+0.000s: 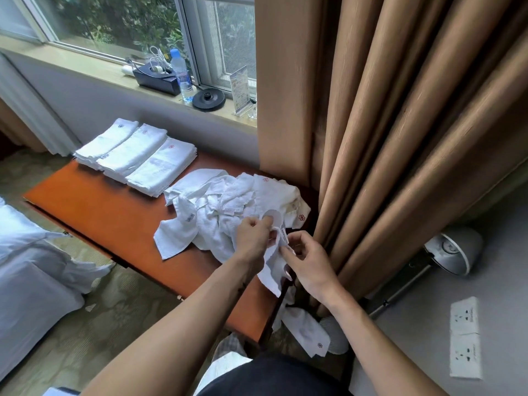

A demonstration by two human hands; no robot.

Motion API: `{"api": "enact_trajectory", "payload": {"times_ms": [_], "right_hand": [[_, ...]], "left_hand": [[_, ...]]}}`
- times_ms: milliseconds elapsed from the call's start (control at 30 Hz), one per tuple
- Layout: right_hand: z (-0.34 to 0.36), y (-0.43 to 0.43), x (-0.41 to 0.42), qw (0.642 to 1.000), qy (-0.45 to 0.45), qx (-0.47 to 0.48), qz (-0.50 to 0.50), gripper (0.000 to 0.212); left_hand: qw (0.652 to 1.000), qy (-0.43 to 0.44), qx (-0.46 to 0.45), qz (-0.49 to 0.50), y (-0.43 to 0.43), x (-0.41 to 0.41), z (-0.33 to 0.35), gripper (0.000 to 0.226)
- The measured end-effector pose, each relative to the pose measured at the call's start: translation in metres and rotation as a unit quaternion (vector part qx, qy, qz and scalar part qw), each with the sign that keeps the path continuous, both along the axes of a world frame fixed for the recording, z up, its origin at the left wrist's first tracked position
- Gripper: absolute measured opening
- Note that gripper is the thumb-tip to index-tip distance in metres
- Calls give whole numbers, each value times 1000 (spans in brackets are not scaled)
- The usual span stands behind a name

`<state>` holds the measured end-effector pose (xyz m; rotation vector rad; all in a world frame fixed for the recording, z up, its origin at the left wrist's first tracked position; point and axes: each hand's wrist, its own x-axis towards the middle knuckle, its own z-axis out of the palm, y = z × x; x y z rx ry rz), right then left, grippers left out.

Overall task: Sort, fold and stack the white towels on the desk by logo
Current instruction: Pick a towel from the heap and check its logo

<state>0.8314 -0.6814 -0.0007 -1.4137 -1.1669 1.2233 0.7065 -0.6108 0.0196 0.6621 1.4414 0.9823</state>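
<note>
Both hands [281,247] pinching towel [271,270]

Held towel [273,271]: logo hidden; top edge covered by fingers [264,222].
Folded stacks [160,170]: up-left of fingers, logos too small to read.
Fallen towel [307,328]: below fingers, partly behind worktop [114,215] edge.

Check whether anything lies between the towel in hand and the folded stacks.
Yes: the loose heap of unfolded towels lies on the desk directly between the held towel, gripped by the left hand and right hand, and the three folded stacks. Bare desk shows beside the heap.
</note>
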Motion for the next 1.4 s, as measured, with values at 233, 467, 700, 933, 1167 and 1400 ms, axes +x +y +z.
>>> {"api": "enact_trajectory", "payload": {"times_ms": [233,467,700,933,1167,1400], "right_hand": [[-8,7,-14,998,-42,27,-37,19],[-8,17,-1,985,121,-8,-125,26],[-11,20,11,974,184,-30,-126,23],[2,24,22,969,226,-21,-102,29],[-7,25,47,965,-231,115,-52,21],[-12,26,69,939,-329,99,-22,31]], "left_hand": [[976,-197,-83,-45,-24,17,2,15],[962,-251,-48,-99,-27,7,1,24],[975,-87,63,-195,-32,9,-12,45],[980,11,89,-177,-26,4,-14,30],[975,33,114,-189,-18,3,-10,32],[964,45,137,-222,-13,-3,-8,32]]}}
